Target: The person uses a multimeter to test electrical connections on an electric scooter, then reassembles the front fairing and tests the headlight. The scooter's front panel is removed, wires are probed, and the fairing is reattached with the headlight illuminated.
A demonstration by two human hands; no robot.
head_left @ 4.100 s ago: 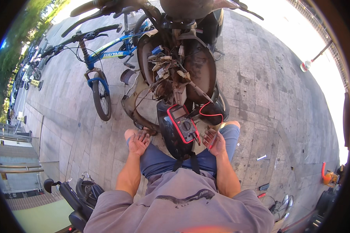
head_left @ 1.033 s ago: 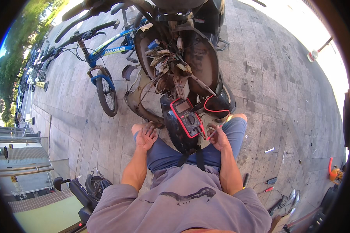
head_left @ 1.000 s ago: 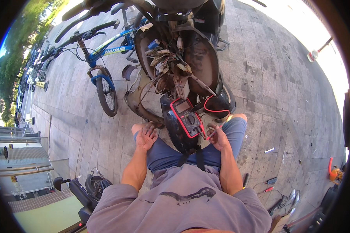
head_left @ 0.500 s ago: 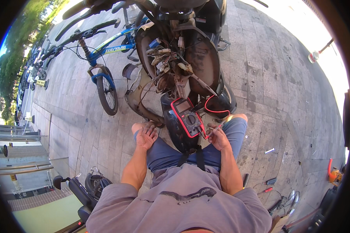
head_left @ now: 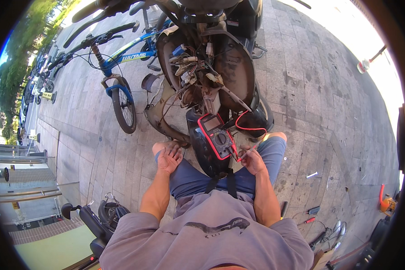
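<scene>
A scooter (head_left: 231, 67) stands in front of me with its front cover off and a tangle of wires and connectors (head_left: 193, 74) exposed. A red-cased multimeter (head_left: 216, 135) lies face up on a black panel (head_left: 202, 148) between my knees. My right hand (head_left: 253, 159) is at the meter's lower right corner, fingers closed on the thin test probes (head_left: 238, 153); a red lead (head_left: 247, 127) loops up from there. My left hand (head_left: 168, 157) rests palm up on my left knee, fingers apart, holding nothing.
A blue bicycle (head_left: 117, 67) leans at the left of the scooter. Small hand tools (head_left: 310, 211) and a wrench (head_left: 312, 174) lie on the paving at the right. Another scooter (head_left: 99, 220) is at the lower left, and an orange object (head_left: 384, 202) at the far right.
My right hand has shifted slightly along the meter's lower right edge. The left hand stays on the knee. The view has drifted a little.
</scene>
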